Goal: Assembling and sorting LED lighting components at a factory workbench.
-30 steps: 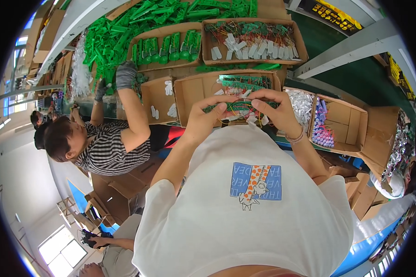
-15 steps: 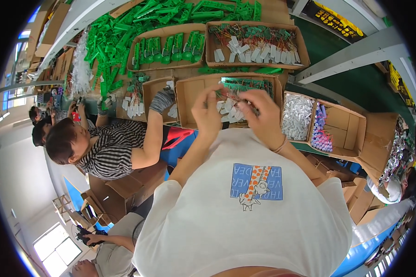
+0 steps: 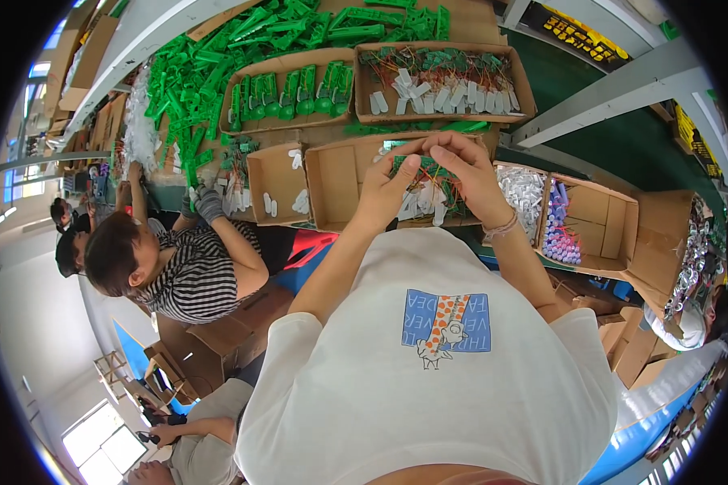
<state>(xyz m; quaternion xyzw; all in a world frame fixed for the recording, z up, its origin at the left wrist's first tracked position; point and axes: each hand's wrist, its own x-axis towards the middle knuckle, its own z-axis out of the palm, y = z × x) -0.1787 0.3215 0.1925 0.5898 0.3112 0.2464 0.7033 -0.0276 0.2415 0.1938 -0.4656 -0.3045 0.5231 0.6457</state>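
My left hand [image 3: 384, 192] and my right hand [image 3: 476, 182] meet over a cardboard box [image 3: 332, 184] of wired parts. Thumb and fingers of the left close on a small green circuit board [image 3: 411, 166] with thin red wires, partly covered by the hand. The right hand's fingers are bent in close to the wires; what they pinch is hidden. Below the hands, white plastic pieces [image 3: 421, 202] lie on wires in the box.
Behind stand a box of green housings [image 3: 291, 90] and a box of wired boards [image 3: 445, 81]. Loose green parts [image 3: 186, 89] pile up at the far left. To the right are clear-white parts [image 3: 522, 194] and purple cylinders [image 3: 560, 230]. A gloved co-worker [image 3: 202, 271] works at left.
My hands have come closer together, with the right one turned and its fingers raised. The co-worker's gloved hand has gone from the small box to the green part at left.
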